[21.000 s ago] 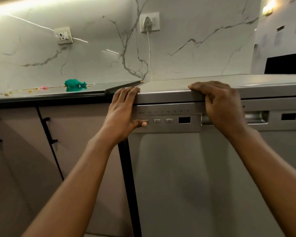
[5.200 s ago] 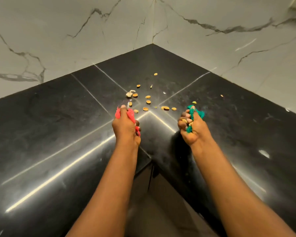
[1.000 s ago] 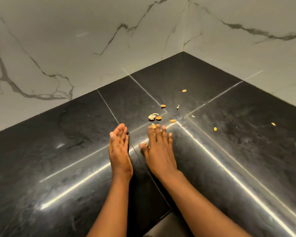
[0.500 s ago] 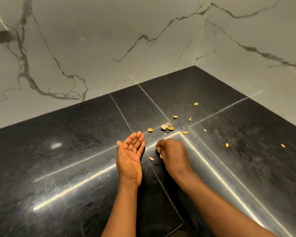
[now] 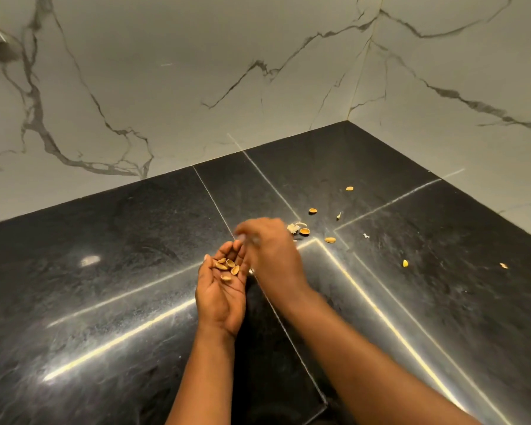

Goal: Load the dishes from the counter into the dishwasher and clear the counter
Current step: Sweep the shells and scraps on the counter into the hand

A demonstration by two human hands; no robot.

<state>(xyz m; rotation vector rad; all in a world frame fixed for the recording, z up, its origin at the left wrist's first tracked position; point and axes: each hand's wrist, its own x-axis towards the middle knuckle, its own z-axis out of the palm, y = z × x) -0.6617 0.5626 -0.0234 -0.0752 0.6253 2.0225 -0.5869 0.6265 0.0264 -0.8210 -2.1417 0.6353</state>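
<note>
Cupped in my left hand (image 5: pixel 221 289), palm up with the grip relaxed and apart, lie four or five nut shells (image 5: pixel 227 266). My right hand (image 5: pixel 270 253) hovers blurred over those fingertips; its grip I cannot tell. About seven more shell bits (image 5: pixel 304 231) lie scattered on the black tabletop (image 5: pixel 120 256) beyond my hands, toward the corner where two marble walls (image 5: pixel 196 72) meet. Left of my hands, the dark slab gives open room.
</note>
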